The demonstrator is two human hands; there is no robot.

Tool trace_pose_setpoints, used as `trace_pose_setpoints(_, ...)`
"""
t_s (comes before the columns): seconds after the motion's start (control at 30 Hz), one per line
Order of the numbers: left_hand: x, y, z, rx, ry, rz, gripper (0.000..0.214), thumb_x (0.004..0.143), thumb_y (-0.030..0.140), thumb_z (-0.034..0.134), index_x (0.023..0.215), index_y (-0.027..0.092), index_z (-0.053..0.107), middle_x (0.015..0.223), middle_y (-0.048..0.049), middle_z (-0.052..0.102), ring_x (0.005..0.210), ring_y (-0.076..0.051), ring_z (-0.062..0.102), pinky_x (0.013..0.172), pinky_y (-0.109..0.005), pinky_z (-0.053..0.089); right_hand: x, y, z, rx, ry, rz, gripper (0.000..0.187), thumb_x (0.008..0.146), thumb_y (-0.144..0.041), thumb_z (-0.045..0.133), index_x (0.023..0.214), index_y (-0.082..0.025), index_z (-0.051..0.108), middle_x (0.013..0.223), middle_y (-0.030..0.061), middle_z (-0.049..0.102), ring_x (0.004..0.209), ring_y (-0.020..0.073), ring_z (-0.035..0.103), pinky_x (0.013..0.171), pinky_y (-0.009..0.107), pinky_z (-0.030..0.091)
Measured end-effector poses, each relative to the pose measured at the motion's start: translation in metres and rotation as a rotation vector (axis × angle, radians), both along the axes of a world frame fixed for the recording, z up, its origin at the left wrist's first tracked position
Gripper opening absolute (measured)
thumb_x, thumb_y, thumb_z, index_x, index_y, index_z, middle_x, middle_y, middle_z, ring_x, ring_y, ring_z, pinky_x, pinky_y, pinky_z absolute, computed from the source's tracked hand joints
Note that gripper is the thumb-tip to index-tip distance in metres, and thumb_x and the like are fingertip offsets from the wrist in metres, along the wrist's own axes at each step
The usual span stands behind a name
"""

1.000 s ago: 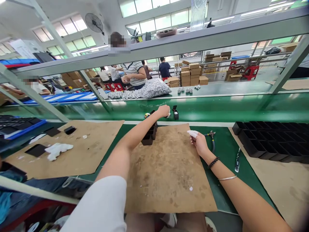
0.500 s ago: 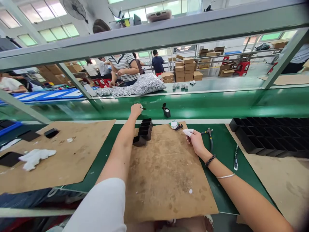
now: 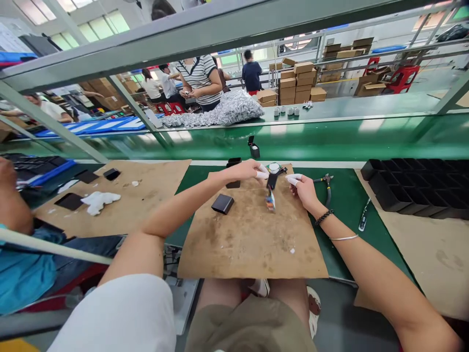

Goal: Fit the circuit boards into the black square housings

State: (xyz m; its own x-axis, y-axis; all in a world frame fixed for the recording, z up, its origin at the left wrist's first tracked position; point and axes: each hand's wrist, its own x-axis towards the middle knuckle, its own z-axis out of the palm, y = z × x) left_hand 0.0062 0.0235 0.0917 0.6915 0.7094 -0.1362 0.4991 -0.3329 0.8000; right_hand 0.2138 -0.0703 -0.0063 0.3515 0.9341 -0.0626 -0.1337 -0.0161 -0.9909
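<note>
My left hand, white covers on its fingertips, pinches a small black part above the cardboard sheet. Coloured wires or strips hang below that part, blurred. Just to its right is my right hand, with covered fingers stretched towards the part and a small gap between. Behind the black part lies a round white piece with a dark attachment. One black box lies on the cardboard left of centre. Further black boxes are partly hidden behind my left forearm.
Pliers and a small cutter-like tool lie on the right. Rows of black boxes stand beyond them. A small open-lidded black container stands at the back. A metal frame bar crosses above. Another person's arm is at left.
My left hand has come right and nearer from the far edge and now holds the black part with hanging wires. One black box lies apart on the cardboard. The camera view has shifted downward.
</note>
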Motion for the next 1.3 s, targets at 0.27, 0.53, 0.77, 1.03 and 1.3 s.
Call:
trace_pose_setpoints(0.27, -0.082, -0.065, -0.007, 0.196, 0.103, 0.254, 0.057, 0.079, 0.052, 0.069, 0.125, 0.018, 0.068, 0.127, -0.0128, 0.072, 0.118, -0.033, 0.068, 0.106, -0.044, 0.052, -0.002, -0.02, 0.015, 0.371, -0.535, 0.015, 0.024, 0.076, -0.028, 0.064, 0.098, -0.019, 0.071, 0.076, 0.0003, 0.062, 0.068, 0.0155, 0.052, 0.066, 0.03, 0.045)
trace_pose_setpoints(0.53, -0.13, -0.095, -0.058, 0.267, 0.271, 0.207, 0.086, 0.074, 0.062, 0.07, 0.146, 0.018, 0.052, 0.149, -0.0163, 0.054, 0.138, -0.039, 0.051, 0.117, -0.05, 0.041, -0.007, -0.046, 0.04, 0.491, -1.303, 0.382, 0.016, 0.083, -0.032, 0.07, 0.074, -0.019, 0.073, 0.104, 0.0118, 0.065, 0.098, 0.0255, 0.062, 0.085, 0.037, 0.051)
trace_pose_setpoints(0.77, -0.153, -0.096, -0.062, 0.271, 0.312, 0.225, 0.083, 0.075, 0.057, 0.065, 0.149, 0.021, 0.049, 0.146, -0.0134, 0.058, 0.122, -0.036, 0.061, 0.098, -0.039, 0.051, -0.008, -0.055, 0.062, -0.276, -1.497, 0.225, 0.051, 0.092, -0.061, 0.056, 0.079, -0.015, 0.073, 0.083, 0.0161, 0.072, 0.081, 0.0322, 0.071, 0.067, 0.037, 0.048)
trace_pose_setpoints(1.03, -0.124, -0.104, -0.037, 0.093, 0.409, 0.489, 0.04, 0.084, 0.048, 0.046, 0.097, 0.018, 0.069, 0.081, -0.009, 0.074, 0.072, -0.028, 0.069, 0.062, -0.033, 0.047, -0.035, -0.06, 0.04, -0.147, -1.534, 0.394, 0.042, 0.089, -0.03, 0.063, 0.127, -0.013, 0.065, 0.125, 0.0177, 0.067, 0.12, 0.0323, 0.064, 0.092, 0.036, 0.052)
trace_pose_setpoints(1.3, -0.147, -0.108, -0.041, -0.122, 0.11, 0.287, 0.087, 0.081, 0.063, 0.063, 0.152, 0.018, 0.04, 0.106, -0.0113, 0.077, 0.084, -0.027, 0.074, 0.074, -0.033, 0.057, -0.016, -0.036, 0.035, -0.121, -1.009, 0.413, 0.024, 0.069, -0.018, 0.074, 0.093, -0.013, 0.075, 0.096, 0.0137, 0.077, 0.092, 0.0294, 0.071, 0.085, 0.04, 0.058)
